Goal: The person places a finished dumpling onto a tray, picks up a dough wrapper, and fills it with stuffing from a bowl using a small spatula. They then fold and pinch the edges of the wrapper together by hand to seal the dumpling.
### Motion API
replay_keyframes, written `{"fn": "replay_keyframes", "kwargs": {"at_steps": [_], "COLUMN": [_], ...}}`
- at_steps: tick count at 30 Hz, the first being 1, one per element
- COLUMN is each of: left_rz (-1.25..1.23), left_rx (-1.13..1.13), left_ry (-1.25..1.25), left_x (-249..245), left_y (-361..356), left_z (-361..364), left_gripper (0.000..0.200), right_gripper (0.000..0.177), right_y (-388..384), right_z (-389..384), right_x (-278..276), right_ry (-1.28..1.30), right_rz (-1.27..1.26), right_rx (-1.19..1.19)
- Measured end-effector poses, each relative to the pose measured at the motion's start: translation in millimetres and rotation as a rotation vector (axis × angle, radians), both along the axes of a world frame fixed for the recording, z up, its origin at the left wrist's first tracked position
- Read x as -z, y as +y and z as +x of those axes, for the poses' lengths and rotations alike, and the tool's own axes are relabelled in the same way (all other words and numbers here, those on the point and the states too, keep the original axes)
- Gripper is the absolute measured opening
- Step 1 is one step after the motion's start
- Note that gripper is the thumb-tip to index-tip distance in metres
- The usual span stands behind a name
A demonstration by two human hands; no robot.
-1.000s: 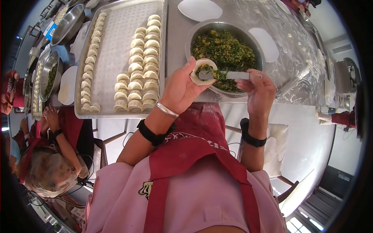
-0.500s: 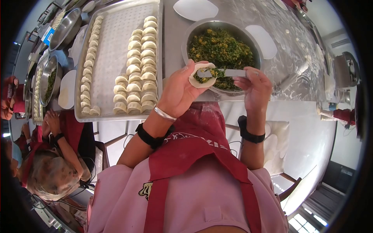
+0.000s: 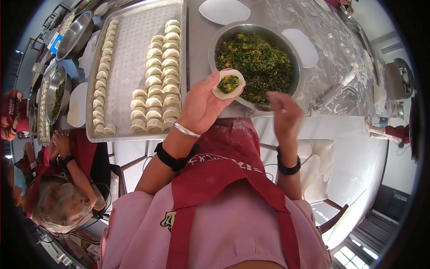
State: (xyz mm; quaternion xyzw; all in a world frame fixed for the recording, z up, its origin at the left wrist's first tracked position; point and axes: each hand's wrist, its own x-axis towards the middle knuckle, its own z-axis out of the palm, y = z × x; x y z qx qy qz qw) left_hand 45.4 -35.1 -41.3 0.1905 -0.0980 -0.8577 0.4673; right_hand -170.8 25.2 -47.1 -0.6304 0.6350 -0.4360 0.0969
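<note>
My left hand (image 3: 201,101) is closed round one side of a round dumpling wrapper (image 3: 241,85), held open over the near-left rim of a metal bowl (image 3: 212,51). A mound of green and yellow filling (image 3: 228,84) sits in the middle of the wrapper. The bowl holds more of this chopped filling (image 3: 255,56). At the bowl's near-right edge is my right hand (image 3: 286,112), its fingers smeared by motion. Whether anything is in them I cannot make out; the flat metal spreader does not show.
Left of the bowl, a metal tray (image 3: 127,49) carries rows of folded dumplings (image 3: 153,71). White dishes (image 3: 225,11) lie behind and beside the bowl, on a floury table (image 3: 333,58). At the left, another person's hands (image 3: 59,142) are near the table edge.
My right hand has drawn down and away from the wrapper, and the spreader it held has gone from sight. The filling now lies in a mound on the wrapper in my left hand.
</note>
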Motion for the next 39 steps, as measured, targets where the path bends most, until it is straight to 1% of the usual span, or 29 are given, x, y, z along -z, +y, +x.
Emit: {"fn": "replay_keyframes", "kwargs": {"at_steps": [1, 3, 6, 9, 12, 15, 18, 21, 24, 27, 30, 33, 36, 39], "left_rz": [-0.013, -0.038, -0.108, -0.071, -0.086, -0.104, -0.181, -0.280, -0.429, -0.599, -0.627, -0.635, -0.529, -0.467], "left_rx": [0.006, 0.014, 0.041, 0.039, 0.079, 0.089, 0.089, 0.137, 0.131, 0.123, 0.054, -0.019, -0.143, -0.218], "left_ry": [-0.013, -0.041, -0.065, -0.091, -0.045, -0.046, -0.156, -0.199, -0.295, -0.658, -0.657, -0.637, -0.464, -0.449], "left_x": [-0.2, -0.8, -9.4, -23.8, -26.7, -26.7, -28.5, -33.0, -40.4, -38.9, -38.8, -33.5, -30.9, -37.6], "left_y": [0.6, 2.3, 6.1, 12.4, 18.4, 23.0, 26.6, 28.8, 31.4, 30.6, 29.8, 27.5, 28.3, 28.9], "left_z": [-0.2, 0.6, 2.7, -1.2, -3.4, -3.2, -5.5, -6.4, -7.0, -6.6, -10.4, -12.2, -17.6, -16.2], "left_gripper": [0.040, 0.045, 0.042, 0.035, 0.034, 0.034, 0.034, 0.032, 0.033, 0.034, 0.037, 0.034, 0.036, 0.039], "right_gripper": [0.015, 0.024, 0.033, 0.036, 0.033, 0.026, 0.019, 0.017, 0.016, 0.017, 0.016, 0.022, 0.028, 0.032], "right_y": [1.9, 5.3, 7.2, 1.9, -5.6, -8.8, -10.9, -11.2, -10.8, -12.1, -16.9, -21.3, -20.2, -11.8], "right_z": [6.3, 14.7, 22.4, 28.8, 39.4, 38.7, 42.1, 47.8, 51.8, 54.5, 57.1, 57.4, 60.0, 67.0], "right_x": [4.8, 4.6, -15.8, -43.7, -39.9, -36.6, -32.5, -33.0, -37.6, -40.4, -40.9, -38.7, -40.9, -45.2], "right_ry": [0.096, 0.156, 0.042, 0.029, 0.010, 0.075, 0.011, -0.094, -0.183, -0.226, -0.272, -0.307, -0.413, -0.614], "right_rz": [-0.065, -0.008, 0.007, -0.122, -0.188, -0.250, -0.286, -0.271, -0.253, -0.240, -0.260, -0.257, -0.191, -0.140], "right_rx": [-0.113, -0.265, -0.321, -0.348, -0.386, -0.402, -0.351, -0.279, -0.228, -0.208, -0.220, -0.251, -0.167, -0.088]}}
